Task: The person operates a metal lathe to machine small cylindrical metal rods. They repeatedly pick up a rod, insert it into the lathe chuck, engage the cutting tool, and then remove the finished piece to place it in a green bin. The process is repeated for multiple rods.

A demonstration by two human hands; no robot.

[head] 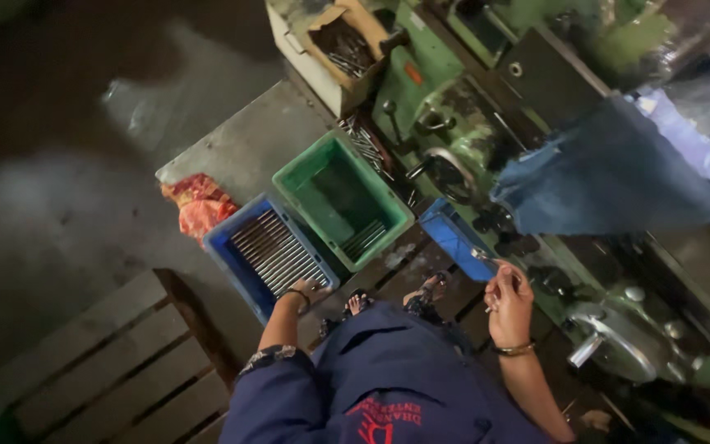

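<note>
The person's left hand (310, 289) reaches down into a blue crate (244, 261) of metal rods (277, 251), beside a green crate (306, 177). The right hand (509, 302) is raised, pinching a small metal piece (483, 256) near a green lathe (445, 99). A red rag (199, 205) lies by the blue crate

Person's wearing a dark navy work coat (388, 370), loose cut, with some red embroidered lettering and a logo stitched low on the front. Left sleeve (269, 374) is pushed up, and a patterned, lighter cuff of an under-layer shows at its edge. A thin dark band (297, 293) sits on the left wrist just behind the fingers. The right wrist has a gold-coloured bangle (514, 350), also just behind the fingers. On the feet, dark open sandals (431, 289) with straps, toes showing.
</note>
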